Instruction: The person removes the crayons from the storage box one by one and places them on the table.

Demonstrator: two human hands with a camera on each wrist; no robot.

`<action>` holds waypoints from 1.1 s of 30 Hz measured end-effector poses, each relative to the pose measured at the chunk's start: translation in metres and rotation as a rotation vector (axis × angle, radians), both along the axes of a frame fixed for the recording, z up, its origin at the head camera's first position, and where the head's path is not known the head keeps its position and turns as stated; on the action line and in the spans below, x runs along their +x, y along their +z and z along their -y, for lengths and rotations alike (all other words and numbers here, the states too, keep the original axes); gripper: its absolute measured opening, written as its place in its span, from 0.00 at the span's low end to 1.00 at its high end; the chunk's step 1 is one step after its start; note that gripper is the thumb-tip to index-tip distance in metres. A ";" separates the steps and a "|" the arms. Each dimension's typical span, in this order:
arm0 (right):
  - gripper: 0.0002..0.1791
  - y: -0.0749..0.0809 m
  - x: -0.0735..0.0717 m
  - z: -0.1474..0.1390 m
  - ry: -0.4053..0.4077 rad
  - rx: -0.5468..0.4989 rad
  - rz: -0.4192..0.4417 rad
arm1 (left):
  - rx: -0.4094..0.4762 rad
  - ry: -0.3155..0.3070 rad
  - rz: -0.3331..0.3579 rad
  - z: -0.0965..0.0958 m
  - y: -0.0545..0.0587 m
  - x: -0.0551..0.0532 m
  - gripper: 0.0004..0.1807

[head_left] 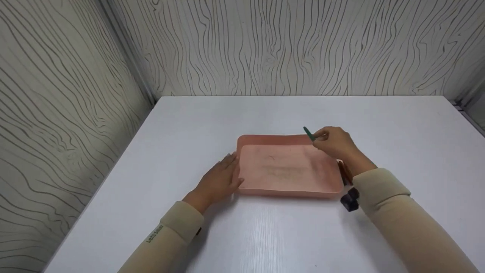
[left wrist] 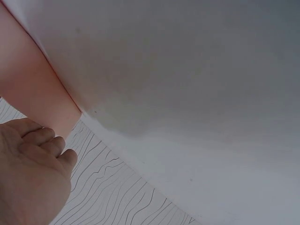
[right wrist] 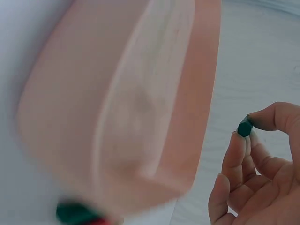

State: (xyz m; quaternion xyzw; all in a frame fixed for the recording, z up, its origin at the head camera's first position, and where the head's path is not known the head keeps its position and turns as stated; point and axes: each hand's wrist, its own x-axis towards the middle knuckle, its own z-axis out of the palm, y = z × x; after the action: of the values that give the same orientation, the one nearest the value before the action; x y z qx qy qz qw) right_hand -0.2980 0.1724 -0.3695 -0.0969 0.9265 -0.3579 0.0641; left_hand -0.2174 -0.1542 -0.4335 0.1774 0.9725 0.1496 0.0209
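Note:
A shallow pink tray [head_left: 288, 192] lies on the white table in the head view. My left hand [head_left: 219, 180] rests along its left side with the fingers extended and the thumb at the rim. Above the tray's far right corner, my right hand [head_left: 335, 143] pinches a slim green stick [head_left: 308, 133] between thumb and fingertips. Seen end-on in the right wrist view, the green stick [right wrist: 244, 128] has a six-sided end; whether it is a crayon or a pencil I cannot tell. In the left wrist view the left hand [left wrist: 35, 173] is beside the tray wall [left wrist: 40, 84].
Reddish and dark slender things [head_left: 344, 172] lie just right of the tray, partly hidden by the right wrist. A blurred green thing [right wrist: 75, 212] shows there in the right wrist view, with red next to it. Wood-patterned panels [head_left: 242, 49] stand behind and left of the table.

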 end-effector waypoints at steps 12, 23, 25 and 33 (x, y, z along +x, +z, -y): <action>0.25 -0.009 0.007 -0.083 -0.072 0.118 0.002 | 0.032 -0.021 -0.004 0.003 -0.002 0.002 0.36; 0.26 -0.022 0.016 -0.123 -0.093 0.149 0.031 | 0.045 -0.021 -0.020 0.006 -0.003 0.003 0.36; 0.27 -0.026 0.018 -0.130 -0.097 0.148 0.043 | 0.041 -0.019 -0.018 0.006 -0.003 0.003 0.36; 0.28 -0.039 0.027 -0.148 -0.109 0.158 0.108 | 0.033 -0.019 0.002 0.006 -0.002 0.002 0.36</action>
State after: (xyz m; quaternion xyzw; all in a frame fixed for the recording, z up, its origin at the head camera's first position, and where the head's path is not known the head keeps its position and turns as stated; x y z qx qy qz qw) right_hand -0.2714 0.3208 -0.4084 -0.0217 0.9509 -0.2914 0.1020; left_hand -0.2156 -0.1599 -0.4354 0.1869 0.9681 0.1655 0.0201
